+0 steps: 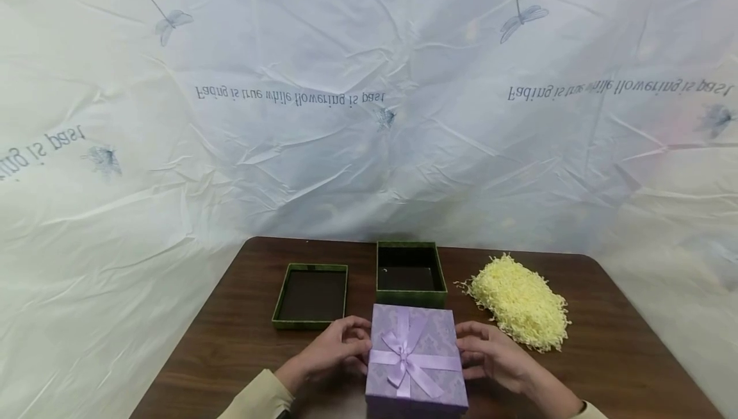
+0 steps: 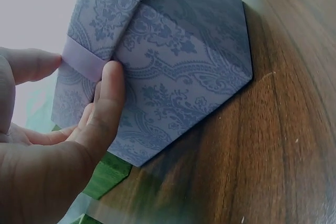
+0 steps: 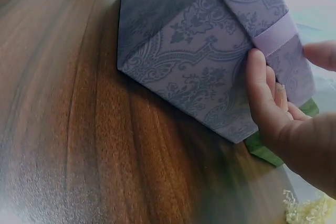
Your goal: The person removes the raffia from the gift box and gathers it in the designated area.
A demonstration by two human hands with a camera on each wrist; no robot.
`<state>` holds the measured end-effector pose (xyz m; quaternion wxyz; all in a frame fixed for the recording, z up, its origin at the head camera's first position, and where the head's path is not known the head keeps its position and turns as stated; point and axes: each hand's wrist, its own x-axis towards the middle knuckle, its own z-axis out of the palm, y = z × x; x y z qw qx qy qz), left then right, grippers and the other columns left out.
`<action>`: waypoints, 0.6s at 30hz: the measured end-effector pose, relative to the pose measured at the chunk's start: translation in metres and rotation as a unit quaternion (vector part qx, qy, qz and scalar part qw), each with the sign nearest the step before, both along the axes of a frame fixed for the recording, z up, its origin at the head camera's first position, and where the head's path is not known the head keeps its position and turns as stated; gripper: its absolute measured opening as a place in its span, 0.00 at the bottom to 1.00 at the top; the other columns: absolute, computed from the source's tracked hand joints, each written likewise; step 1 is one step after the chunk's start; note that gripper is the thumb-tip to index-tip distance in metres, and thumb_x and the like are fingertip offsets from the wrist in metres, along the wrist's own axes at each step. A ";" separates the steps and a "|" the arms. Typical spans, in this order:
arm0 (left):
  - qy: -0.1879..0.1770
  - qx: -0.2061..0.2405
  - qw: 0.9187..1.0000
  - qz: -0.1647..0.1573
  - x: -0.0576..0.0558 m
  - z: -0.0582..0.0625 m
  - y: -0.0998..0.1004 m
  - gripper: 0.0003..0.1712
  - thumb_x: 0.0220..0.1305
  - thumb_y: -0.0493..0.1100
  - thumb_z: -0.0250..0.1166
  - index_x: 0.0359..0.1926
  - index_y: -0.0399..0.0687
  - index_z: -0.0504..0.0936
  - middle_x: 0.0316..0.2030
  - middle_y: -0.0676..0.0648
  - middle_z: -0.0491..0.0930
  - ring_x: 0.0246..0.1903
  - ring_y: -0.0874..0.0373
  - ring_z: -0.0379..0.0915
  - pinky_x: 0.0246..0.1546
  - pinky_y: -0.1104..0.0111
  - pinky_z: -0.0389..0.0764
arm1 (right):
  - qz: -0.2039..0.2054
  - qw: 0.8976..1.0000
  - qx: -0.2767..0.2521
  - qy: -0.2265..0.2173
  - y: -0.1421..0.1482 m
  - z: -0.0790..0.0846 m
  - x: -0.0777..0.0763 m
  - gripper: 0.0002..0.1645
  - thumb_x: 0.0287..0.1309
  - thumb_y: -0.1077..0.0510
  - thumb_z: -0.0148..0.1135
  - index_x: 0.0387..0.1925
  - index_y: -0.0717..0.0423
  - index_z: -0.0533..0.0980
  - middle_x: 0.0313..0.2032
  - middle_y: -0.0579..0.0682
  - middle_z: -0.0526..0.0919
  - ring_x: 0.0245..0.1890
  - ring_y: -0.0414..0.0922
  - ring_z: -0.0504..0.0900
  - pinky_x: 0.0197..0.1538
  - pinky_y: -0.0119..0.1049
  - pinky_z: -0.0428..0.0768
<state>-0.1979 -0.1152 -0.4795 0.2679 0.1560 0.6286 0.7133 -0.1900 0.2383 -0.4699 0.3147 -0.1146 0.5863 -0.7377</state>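
A lavender gift box (image 1: 415, 403) with a damask pattern stands upright at the table's near side. Its lid (image 1: 429, 329) is on and carries a satin ribbon bow (image 1: 403, 358). My left hand (image 1: 340, 345) grips the lid's left side, its fingertips at the ribbon band (image 2: 84, 59). On the opposite side my right hand (image 1: 496, 355) holds the lid the same way, with fingertips by the ribbon (image 3: 276, 36) and the lid's lower rim. Both wrist views show the patterned box wall (image 2: 173, 77) below the lid rim.
Behind the gift box sits an open green box (image 1: 412, 299) with a dark inside. A shallow green lid (image 1: 302, 325) lies at the left, inside up. Yellow shredded paper (image 1: 519, 303) is heaped at the right on the brown wooden table (image 1: 230, 342). A white printed curtain (image 1: 323, 163) hangs behind.
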 end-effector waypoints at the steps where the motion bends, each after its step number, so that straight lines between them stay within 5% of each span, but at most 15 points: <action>1: -0.004 0.001 1.000 0.003 0.000 0.000 0.000 0.30 0.64 0.35 0.62 0.62 0.26 0.61 0.39 0.43 0.74 0.34 0.56 0.78 0.34 0.62 0.86 | -0.001 1.000 0.000 0.001 0.000 -0.001 0.000 0.18 0.71 0.62 0.46 0.59 0.64 0.63 0.43 0.51 0.83 0.42 0.47 0.83 0.48 0.50 0.83; 18: -0.016 0.016 1.000 0.004 0.005 0.003 0.002 0.29 0.64 0.34 0.62 0.60 0.25 0.62 0.39 0.44 0.74 0.36 0.56 0.77 0.33 0.63 0.86 | -0.013 1.000 0.018 0.013 -0.002 0.003 0.001 0.21 0.68 0.62 0.51 0.58 0.68 0.63 0.41 0.52 0.84 0.40 0.47 0.84 0.46 0.51 0.84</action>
